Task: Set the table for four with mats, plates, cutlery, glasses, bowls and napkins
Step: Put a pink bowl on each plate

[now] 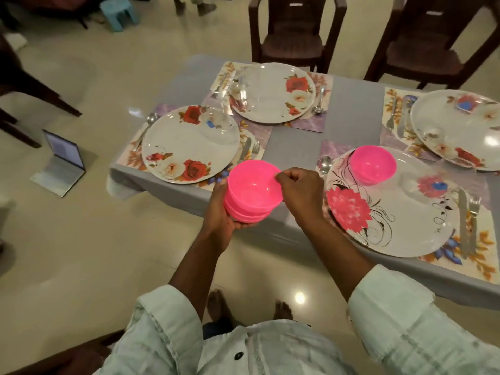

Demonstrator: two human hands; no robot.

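Laptop point(61, 165): open on the floor at the far left, well apart from the table.
Stool point(119, 12): a pale blue one, far back on the floor.
Table point(349, 109): grey cloth over it, four floral mats laid, a plate on each.
Left near plate point(189, 143): red roses on white, on its mat, with a spoon point(147, 125) beside its left edge and a knife and fork at its right; a clear glass point(220, 125) stands on its far side.
Far left plate point(272, 92): another rose plate, a clear glass on its left part, a spoon point(319, 100) just to its right.
Left hand point(220, 212): cupped under and round the side of the stack of pink bowls point(253, 190), fingers curled against it, holding it up in front of the table's near edge.
Right hand point(300, 189): thumb and fingertips pinching the rim of the top bowl of that stack, at its right side.
Near right plate point(389, 201): big pink flower on it; a single pink bowl point(373, 163) sits on its far left part, a glass next to that, a spoon to the left, a knife and fork point(469, 220) at its right.
Far right plate point(460, 128): rose pattern, partly cut off by the edge, cutlery along its left side.
Chairs point(295, 31): two dark brown ones behind the table.
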